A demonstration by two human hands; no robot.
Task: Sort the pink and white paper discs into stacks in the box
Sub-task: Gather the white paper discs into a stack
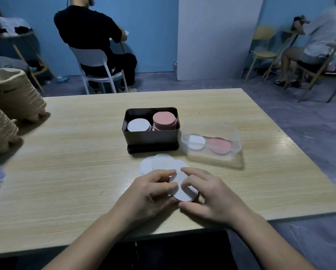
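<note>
I see my left hand [153, 190] and right hand [208, 193] curled round opposite edges of a small white stack [182, 189], just short of the dark box [151, 141], whose white pile [138, 125] lies ahead-left (nearer my left hand, I judge).

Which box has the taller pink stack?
The dark tin, left of the clear plastic box: its pink stack reaches the rim; the clear box's pink discs lie low.
</note>
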